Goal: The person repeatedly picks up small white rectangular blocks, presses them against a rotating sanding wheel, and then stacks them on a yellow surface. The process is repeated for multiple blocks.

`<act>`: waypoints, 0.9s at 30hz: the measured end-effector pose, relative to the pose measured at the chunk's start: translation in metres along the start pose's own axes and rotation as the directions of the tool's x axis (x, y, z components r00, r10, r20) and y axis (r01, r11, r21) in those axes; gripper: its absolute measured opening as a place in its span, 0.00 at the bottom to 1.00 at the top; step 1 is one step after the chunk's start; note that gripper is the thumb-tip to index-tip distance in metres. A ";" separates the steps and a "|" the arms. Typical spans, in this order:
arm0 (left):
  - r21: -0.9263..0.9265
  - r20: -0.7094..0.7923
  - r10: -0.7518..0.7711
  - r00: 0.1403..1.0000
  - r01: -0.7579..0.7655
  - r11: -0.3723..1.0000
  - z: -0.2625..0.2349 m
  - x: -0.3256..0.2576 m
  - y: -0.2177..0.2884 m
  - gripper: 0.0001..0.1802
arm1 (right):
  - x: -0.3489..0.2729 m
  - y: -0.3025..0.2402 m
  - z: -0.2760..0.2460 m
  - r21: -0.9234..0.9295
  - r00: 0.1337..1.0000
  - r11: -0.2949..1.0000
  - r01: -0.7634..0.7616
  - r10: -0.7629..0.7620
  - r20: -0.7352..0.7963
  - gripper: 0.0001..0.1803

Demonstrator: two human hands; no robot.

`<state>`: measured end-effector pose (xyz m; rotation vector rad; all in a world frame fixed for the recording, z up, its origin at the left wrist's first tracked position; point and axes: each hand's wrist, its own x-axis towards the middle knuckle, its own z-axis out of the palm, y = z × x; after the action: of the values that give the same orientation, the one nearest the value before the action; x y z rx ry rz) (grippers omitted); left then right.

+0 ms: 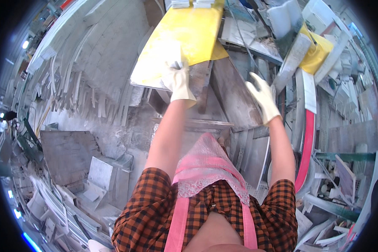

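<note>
Glare on the yellow sheet point(199, 35) hides whether the left hand point(176, 78) pinches anything; the right hand point(263, 98) has fingers spread.

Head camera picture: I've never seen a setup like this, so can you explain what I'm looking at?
It's a wide, curved view from a camera worn on someone's head, looking down. No robot here, just the wearer's own gloved hands. The left hand is at the near edge of a yellow sheet; glare hides whether it grips anything. The right hand is open and empty, off to the right. White stacks sit on the sheet, near the picture's top.
</note>
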<state>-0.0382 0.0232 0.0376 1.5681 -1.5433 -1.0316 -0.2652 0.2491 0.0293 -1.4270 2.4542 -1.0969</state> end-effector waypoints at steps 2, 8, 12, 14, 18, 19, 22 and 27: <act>0.244 -0.007 0.044 0.999 -0.041 0.969 0.000 0.018 -0.017 0.40 | -0.039 0.053 -0.046 -0.231 0.993 0.968 -0.099 0.081 -0.086 0.29; -0.033 0.102 0.287 0.952 -0.286 0.958 -0.018 0.070 -0.058 0.36 | -0.146 0.128 -0.152 -0.692 0.998 0.720 0.046 -0.055 0.009 0.22; -0.134 0.045 0.331 0.943 -0.322 0.937 -0.022 0.068 -0.057 0.29 | -0.160 0.136 -0.161 -0.758 0.982 0.624 0.189 -0.112 0.152 0.22; -0.148 0.002 0.382 0.924 -0.378 0.914 -0.019 0.056 -0.054 0.28 | -0.155 0.141 -0.153 -0.763 0.960 0.584 0.278 -0.190 0.205 0.17; -0.144 -0.096 0.388 0.917 -0.398 0.906 -0.009 0.032 -0.047 0.30 | -0.148 0.153 -0.143 -0.787 0.960 0.570 0.236 -0.013 0.279 0.12; -0.091 -0.129 0.404 0.906 -0.416 0.905 -0.008 0.029 -0.044 0.31 | -0.148 0.155 -0.142 -0.785 0.953 0.580 0.216 0.051 0.300 0.12; -0.124 -0.165 0.444 0.881 -0.465 0.877 -0.007 0.025 -0.040 0.31 | -0.150 0.158 -0.140 -0.801 0.945 0.561 0.212 0.093 0.315 0.12; -0.118 -0.102 0.431 0.897 -0.441 0.890 -0.009 0.031 -0.045 0.34 | -0.148 0.152 -0.137 -0.826 0.944 0.539 0.166 0.155 0.291 0.14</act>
<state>-0.0108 -0.0056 -0.0011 1.0790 -1.6351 -0.7948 -0.3489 0.4852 -0.0035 -1.5874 2.7789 0.5016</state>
